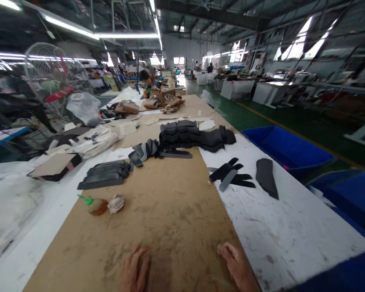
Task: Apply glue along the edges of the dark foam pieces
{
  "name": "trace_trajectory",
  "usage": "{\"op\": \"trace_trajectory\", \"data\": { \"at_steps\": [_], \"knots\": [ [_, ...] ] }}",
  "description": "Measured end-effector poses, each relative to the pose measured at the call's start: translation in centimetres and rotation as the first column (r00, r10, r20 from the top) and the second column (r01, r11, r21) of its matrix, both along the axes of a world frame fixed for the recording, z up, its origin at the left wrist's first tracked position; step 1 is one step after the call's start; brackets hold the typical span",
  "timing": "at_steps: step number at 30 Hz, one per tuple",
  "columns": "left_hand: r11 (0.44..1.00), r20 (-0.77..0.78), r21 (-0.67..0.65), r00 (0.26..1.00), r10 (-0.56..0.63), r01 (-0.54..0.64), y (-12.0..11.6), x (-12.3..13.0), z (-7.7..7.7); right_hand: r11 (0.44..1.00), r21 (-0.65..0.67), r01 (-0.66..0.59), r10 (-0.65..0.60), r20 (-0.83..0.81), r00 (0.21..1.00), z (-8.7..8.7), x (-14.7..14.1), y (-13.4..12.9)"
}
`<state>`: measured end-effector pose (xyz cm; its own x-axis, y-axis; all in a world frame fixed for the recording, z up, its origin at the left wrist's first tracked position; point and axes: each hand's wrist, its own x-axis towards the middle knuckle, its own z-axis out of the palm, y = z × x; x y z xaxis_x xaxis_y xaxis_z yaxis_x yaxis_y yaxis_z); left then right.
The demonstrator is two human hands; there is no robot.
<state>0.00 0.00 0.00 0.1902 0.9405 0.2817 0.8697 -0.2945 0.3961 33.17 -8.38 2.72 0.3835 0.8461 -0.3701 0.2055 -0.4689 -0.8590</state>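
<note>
My left hand (135, 269) rests on the brown cardboard sheet (167, 211) at the near edge of the view, its fingers loosely bent and slightly apart, nothing in them. Toward the sheet's right edge lies my right hand (236, 265), also bare, its fingers half curled but not closed. Beyond both hands, dark strips (105, 174) are stacked at the left, and curved black pieces (191, 136) are piled at the far end of the sheet. Loose black strips (235, 178) fan out at the right, near one wider dark piece (266, 176).
A squeeze bottle with a green nozzle (97, 206) lies beside a crumpled wad (117, 203). Blue bins (286, 146) stand along the right table edge. A cardboard box (56, 166) and plastic bags sit left. Farther back, a person (149, 79) is near brown bags (167, 99).
</note>
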Motion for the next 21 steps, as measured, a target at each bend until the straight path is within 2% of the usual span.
{"op": "trace_trajectory", "data": {
  "at_steps": [3, 5, 8, 13, 17, 19, 20, 21],
  "knots": [
    [0.989, 0.084, -0.103, 0.992, -0.096, 0.105, 2.6, 6.0, 1.6, 0.995, 0.078, 0.062, -0.070, 0.099, 0.993, 0.9, 4.1, 0.7],
    [0.990, 0.126, -0.098, 0.988, -0.093, 0.106, 4.2, 9.2, 2.1, 0.993, 0.091, 0.077, -0.091, 0.158, 0.983, 1.2, 6.5, 1.1],
    [0.987, 0.075, -0.142, 0.995, -0.065, 0.075, 5.9, 12.3, 2.1, 0.994, 0.076, 0.074, -0.089, 0.217, 0.972, 1.2, 9.4, 1.6],
    [0.973, -0.096, -0.230, 0.995, 0.007, -0.029, 6.6, 13.7, 0.9, 0.999, 0.036, -0.033, 0.021, 0.293, 0.956, 1.6, 12.2, 2.7],
    [0.972, -0.117, -0.232, 0.993, 0.004, -0.031, 6.4, 13.6, 0.1, 0.991, 0.033, -0.128, 0.103, 0.421, 0.901, 1.6, 14.0, 5.3],
    [0.969, -0.118, -0.243, 0.993, 0.013, -0.041, 6.6, 13.5, 0.0, 0.974, 0.049, -0.219, 0.153, 0.572, 0.806, 1.7, 15.2, 7.6],
    [0.967, -0.123, -0.252, 0.992, 0.014, -0.045, 6.7, 13.5, 0.0, 0.959, 0.040, -0.281, 0.184, 0.667, 0.722, 1.8, 15.9, 9.1],
    [0.965, -0.132, -0.260, 0.991, 0.014, -0.048, 6.8, 13.5, 0.0, 0.935, -0.006, -0.353, 0.233, 0.761, 0.606, 2.0, 16.6, 10.8]
  ]
}}
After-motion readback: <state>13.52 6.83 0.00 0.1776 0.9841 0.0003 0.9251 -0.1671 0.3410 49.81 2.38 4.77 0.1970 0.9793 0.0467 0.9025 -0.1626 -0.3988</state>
